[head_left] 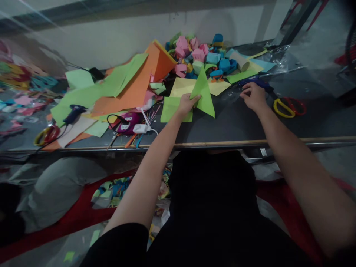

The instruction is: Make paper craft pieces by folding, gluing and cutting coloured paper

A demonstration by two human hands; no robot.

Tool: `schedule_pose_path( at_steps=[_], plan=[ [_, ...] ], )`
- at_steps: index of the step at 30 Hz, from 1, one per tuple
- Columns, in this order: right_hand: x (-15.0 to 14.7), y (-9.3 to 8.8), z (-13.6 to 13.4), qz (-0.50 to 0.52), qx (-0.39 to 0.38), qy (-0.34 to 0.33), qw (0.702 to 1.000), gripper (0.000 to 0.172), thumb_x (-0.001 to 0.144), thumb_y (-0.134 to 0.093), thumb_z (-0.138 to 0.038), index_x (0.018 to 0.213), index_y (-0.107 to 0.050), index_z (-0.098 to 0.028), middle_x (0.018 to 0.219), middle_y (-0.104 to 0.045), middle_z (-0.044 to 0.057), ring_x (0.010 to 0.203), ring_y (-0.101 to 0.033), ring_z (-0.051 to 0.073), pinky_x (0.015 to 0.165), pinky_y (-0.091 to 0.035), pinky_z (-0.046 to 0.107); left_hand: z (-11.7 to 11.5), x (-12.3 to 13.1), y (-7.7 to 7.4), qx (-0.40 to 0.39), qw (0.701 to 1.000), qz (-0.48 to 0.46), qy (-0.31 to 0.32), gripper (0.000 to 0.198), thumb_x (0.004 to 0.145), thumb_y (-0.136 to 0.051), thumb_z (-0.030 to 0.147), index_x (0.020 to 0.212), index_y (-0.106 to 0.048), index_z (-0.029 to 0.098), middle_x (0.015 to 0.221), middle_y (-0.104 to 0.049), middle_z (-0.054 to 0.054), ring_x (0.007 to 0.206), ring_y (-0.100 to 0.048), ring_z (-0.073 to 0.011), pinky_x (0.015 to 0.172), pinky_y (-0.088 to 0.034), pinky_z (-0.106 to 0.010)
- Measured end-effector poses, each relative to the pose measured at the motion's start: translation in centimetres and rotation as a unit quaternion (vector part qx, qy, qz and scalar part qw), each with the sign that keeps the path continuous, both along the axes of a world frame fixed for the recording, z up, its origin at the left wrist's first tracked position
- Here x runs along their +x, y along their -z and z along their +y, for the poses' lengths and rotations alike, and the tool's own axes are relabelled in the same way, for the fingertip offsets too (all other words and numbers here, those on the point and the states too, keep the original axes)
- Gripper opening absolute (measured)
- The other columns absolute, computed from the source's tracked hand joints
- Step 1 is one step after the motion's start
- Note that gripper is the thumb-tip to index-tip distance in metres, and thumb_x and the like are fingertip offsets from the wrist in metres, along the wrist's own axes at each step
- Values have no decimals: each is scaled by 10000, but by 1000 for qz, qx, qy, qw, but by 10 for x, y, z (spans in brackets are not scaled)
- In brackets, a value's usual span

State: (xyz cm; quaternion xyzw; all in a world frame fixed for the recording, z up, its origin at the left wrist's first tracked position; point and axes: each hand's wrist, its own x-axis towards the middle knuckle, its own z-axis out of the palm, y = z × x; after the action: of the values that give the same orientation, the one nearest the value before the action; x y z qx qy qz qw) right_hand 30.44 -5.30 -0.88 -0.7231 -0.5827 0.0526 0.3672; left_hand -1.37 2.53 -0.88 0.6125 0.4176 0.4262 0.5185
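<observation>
My left hand [187,104] pinches a bright green folded sheet of paper [204,92], which stands up in a pointed triangular shape. Under that hand a flat green paper square [174,110] lies on the table. To the right, my right hand [253,97] hovers over the dark tabletop with fingers curled and fingertips drawn together. Whatever it may hold is too small to make out. Just behind it rests a dark blue glue gun [260,83], partly hidden by the hand. Scissors [284,107] with yellow and red handles lie right of my right wrist.
Folded paper pieces [198,55] in pink, blue and green are heaped at the back. Orange sheets [130,97] spread leftward. A purple power socket [128,124] with a white charger, another glue gun [73,113] and more scissors [46,135] lie left. A cardboard tube [241,62] sits back right.
</observation>
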Motion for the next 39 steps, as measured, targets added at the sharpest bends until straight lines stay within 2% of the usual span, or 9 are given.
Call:
schedule_pose_path(
  at_steps=[7,12,16,19,23,25,30,35,39],
  plan=[
    [-1,1,3,1,16,-31,999,351,927,-670,-435,1237,-653,-272,1055,-744,115,1057,-733,326,948,-573,520,-3,-1,-5,-7,1000,-3,1,320,833,-863,299,707,-603,163,614,-583,-7,586,-574,-114,544,-483,-243],
    [-10,-6,0,23,-2,-27,999,323,983,-575,-471,1233,-647,-277,1124,-725,112,948,-763,297,880,-598,477,-2,0,-3,-9,1000,-1,4,348,811,-882,376,744,-610,170,623,-595,-4,605,-607,-123,557,-514,-247],
    [-13,-13,-4,3,-11,-5,1000,376,989,-525,-499,1264,-645,-270,1154,-720,132,995,-752,322,895,-588,493,-3,1,-3,-9,1000,-14,7,369,786,-894,439,791,-640,172,625,-609,-17,628,-632,-145,559,-534,-261],
    [-8,-17,-8,-30,-7,17,999,336,943,-587,-465,1184,-699,-260,1122,-739,134,1027,-728,326,952,-565,506,-5,1,-4,-13,1000,-14,3,364,787,-894,432,782,-639,172,614,-604,-13,617,-617,-139,559,-525,-259],
    [1,-17,-13,-48,-55,7,997,171,825,-731,-354,954,-753,-243,933,-763,92,960,-726,309,957,-556,506,-6,1,-7,-16,1000,-2,-3,294,826,-868,329,745,-641,161,616,-603,-15,611,-592,-129,566,-483,-256],
    [3,-15,-14,-43,-67,8,997,116,822,-752,-342,875,-747,-239,882,-758,96,992,-723,325,979,-542,516,-7,0,-8,-16,1000,0,-4,279,844,-851,293,726,-639,156,620,-602,-17,582,-561,-117,555,-457,-257],
    [0,-10,-10,-63,-51,22,996,129,864,-733,-362,815,-716,-245,940,-747,123,1122,-676,371,1003,-514,563,-5,1,-6,-7,1000,-3,3,303,851,-846,309,714,-621,157,614,-583,-2,524,-499,-86,503,-407,-234],
    [-3,-7,-5,-105,-62,-3,993,188,910,-647,-349,746,-646,-257,1002,-728,115,1146,-649,345,1068,-482,569,-3,0,-3,-5,1000,-6,8,309,830,-866,333,731,-626,165,631,-592,-11,556,-540,-103,518,-452,-241],
    [0,-6,-3,-84,-69,-26,994,204,929,-594,-390,777,-629,-258,1054,-695,143,1201,-613,360,1111,-448,597,-3,0,-4,-7,1000,-2,14,304,850,-848,306,710,-617,165,642,-609,-21,531,-508,-86,498,-432,-235]
  ],
)
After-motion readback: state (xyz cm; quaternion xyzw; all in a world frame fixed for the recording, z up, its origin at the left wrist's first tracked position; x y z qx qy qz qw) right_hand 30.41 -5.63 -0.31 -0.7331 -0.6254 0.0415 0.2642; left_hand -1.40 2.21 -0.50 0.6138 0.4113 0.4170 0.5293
